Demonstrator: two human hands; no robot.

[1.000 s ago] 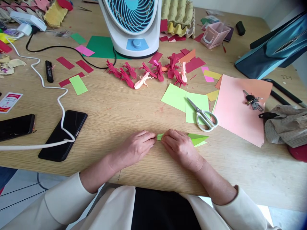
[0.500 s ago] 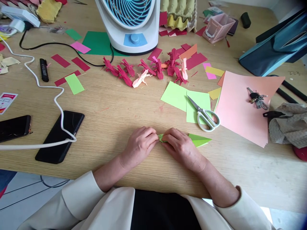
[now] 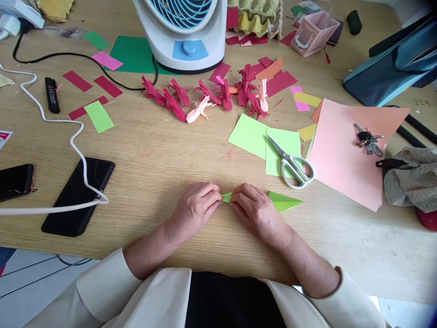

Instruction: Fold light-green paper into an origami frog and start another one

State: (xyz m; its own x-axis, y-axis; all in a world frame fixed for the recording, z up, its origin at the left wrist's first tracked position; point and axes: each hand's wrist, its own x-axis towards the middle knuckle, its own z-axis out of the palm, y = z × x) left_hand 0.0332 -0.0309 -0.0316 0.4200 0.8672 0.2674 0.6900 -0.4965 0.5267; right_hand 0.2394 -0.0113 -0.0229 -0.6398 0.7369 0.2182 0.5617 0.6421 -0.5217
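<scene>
At the far left of the table, a small phone lay near the edge, and a black marker lay farther back. To their right, a white cord ran across a larger phone, which was set at a slant. Red strips and a light green slip were scattered beyond it, then a dark green sheet reaching up to a white fan. In front of the fan, folded red figures stood or lay in a loose row, with a couple of pale pink ones among them. Nearest the person, the left hand had its fingers pinched at the left end of a folded green paper. The right hand was curled over the middle of that paper, gripping it, while its pointed end stuck out to the right, low over the wood. Behind the right hand, scissors lay partly on two light green sheets. Farther right came a stack of pink sheets with keys on it, a blue bag behind, and a crumpled cloth beside the stack.
</scene>
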